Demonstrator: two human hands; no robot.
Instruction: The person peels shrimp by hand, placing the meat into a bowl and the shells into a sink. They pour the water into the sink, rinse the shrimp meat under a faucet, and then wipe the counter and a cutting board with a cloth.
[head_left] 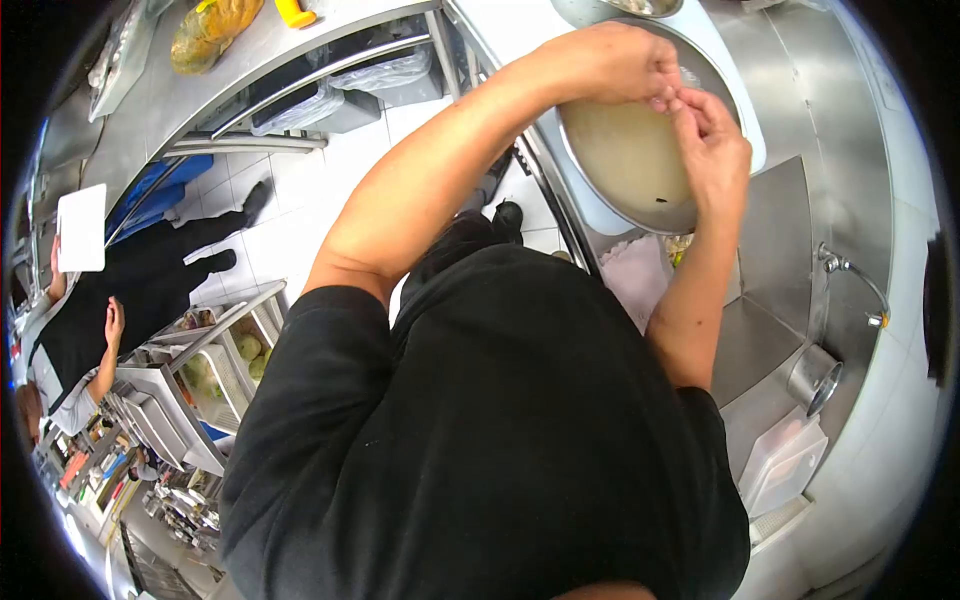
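Both hands meet over a large metal bowl (600,185) of cloudy, yellowish water (625,150). My left hand (625,65) reaches in from the left, fingers curled and their tips pinched together. My right hand (715,145) comes up from the right, thumb and forefinger pinched against the left fingertips. Whatever lies between the fingertips is too small to make out. A pale, translucent patch (690,77) shows just behind the fingers. One small dark bit (661,200) floats near the bowl's near side. The bowl rests on a white board (752,130).
Right of me are a steel sink (765,340), a tap (835,262), a metal pot (815,380) and a plastic container (785,465). At left, a person (110,290) holds a white board (82,228). A pumpkin (210,38) sits on the far-left counter (335,25).
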